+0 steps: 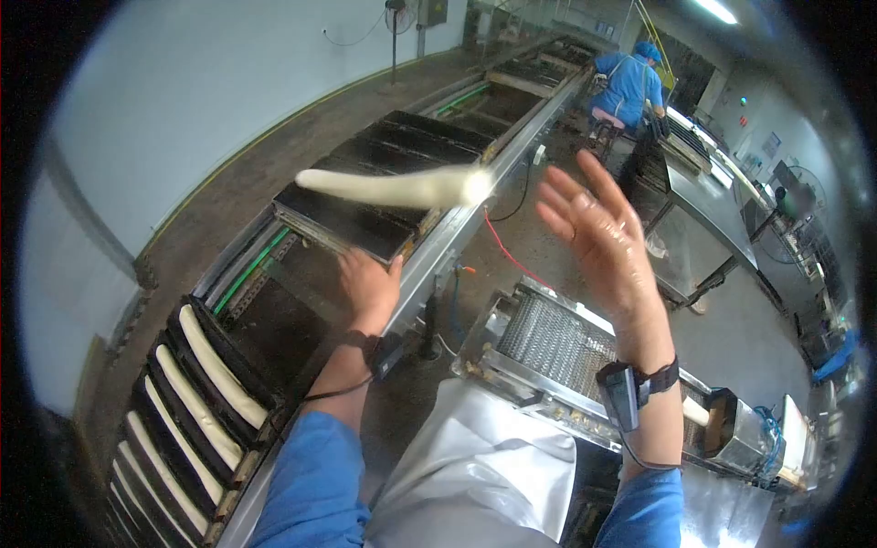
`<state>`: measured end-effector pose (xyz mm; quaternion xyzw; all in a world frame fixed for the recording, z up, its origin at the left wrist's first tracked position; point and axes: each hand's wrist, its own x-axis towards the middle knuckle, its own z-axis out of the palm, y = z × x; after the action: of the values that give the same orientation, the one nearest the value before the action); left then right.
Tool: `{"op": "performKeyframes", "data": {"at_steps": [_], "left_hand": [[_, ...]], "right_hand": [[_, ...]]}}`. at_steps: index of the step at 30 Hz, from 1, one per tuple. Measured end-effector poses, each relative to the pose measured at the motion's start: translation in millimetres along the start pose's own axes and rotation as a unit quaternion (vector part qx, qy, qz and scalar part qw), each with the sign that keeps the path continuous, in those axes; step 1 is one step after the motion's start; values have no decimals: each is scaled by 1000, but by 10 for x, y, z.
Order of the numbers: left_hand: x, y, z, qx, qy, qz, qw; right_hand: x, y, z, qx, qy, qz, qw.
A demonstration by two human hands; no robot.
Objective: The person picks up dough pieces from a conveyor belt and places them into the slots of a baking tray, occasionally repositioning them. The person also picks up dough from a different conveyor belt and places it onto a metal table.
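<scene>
A long pale dough strip (384,189) hangs in the air, slightly blurred, above the black grooved trays (402,142) on the conveyor line. My left hand (367,290) rests at the near edge of a black tray, its thumb and fingers apart, nothing gripped in it. My right hand (598,233) is raised to the right of the strip, wet, with its fingers spread and empty; it does not touch the strip. At the lower left, several pale dough strips (196,406) lie in the grooves of another black tray (265,384).
A small mesh-belt conveyor (557,338) stands in front of me, with a pale piece (696,411) near its right end. A metal table (699,196) is at the right. Beyond, a co-worker in blue (626,91) sits beside the line. A red hose (512,251) hangs between.
</scene>
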<state>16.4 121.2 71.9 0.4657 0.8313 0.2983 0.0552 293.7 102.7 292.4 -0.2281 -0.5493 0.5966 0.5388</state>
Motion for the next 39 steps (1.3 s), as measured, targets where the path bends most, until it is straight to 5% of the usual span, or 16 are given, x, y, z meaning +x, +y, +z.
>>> {"op": "performKeyframes", "data": {"at_steps": [5,9,11,13,15,18,20,21,23,25,27,29,31,33,36,39], "left_hand": [[7,-72,136,39,71,20,997],[-6,-99,153,54,118,46,990],[-36,-57,96,35,101,44,993],[-36,-41,109,38,99,40,994],[-44,-37,101,41,99,31,994],[-30,-71,149,31,99,41,994],[20,-175,357,99,206,72,971],[-9,-128,268,99,205,70,971],[-64,-45,53,33,108,62,992],[-88,8,-58,15,80,48,996],[-71,-7,-49,-5,54,31,998],[-47,-70,79,13,85,37,996],[-32,-99,151,15,90,38,995],[-26,-104,150,19,96,38,995],[-35,-84,92,15,65,28,997],[-32,-55,27,2,30,23,999]], "right_hand": [[-487,555,-761,-220,64,89,969],[-1231,1111,-1962,-464,101,217,853],[-1711,1228,-2589,-717,86,218,656],[-2113,1091,-2949,-822,88,255,501],[-2562,1023,-3364,-807,148,353,451],[-3104,800,-3583,-772,175,333,512],[-3147,621,-3280,-832,152,326,423],[-3083,630,-3173,-832,150,327,422],[-2931,635,-3009,-849,77,370,370],[-2813,682,-3005,-873,67,311,369],[-2383,585,-2892,-804,145,337,467],[-1979,311,-2977,-735,177,190,626],[-1471,-89,-2758,-508,228,120,822],[-981,-544,-1964,-394,250,56,883],[-333,-751,-1147,-158,122,-26,979],[-51,-612,-543,19,32,-54,998]]}}
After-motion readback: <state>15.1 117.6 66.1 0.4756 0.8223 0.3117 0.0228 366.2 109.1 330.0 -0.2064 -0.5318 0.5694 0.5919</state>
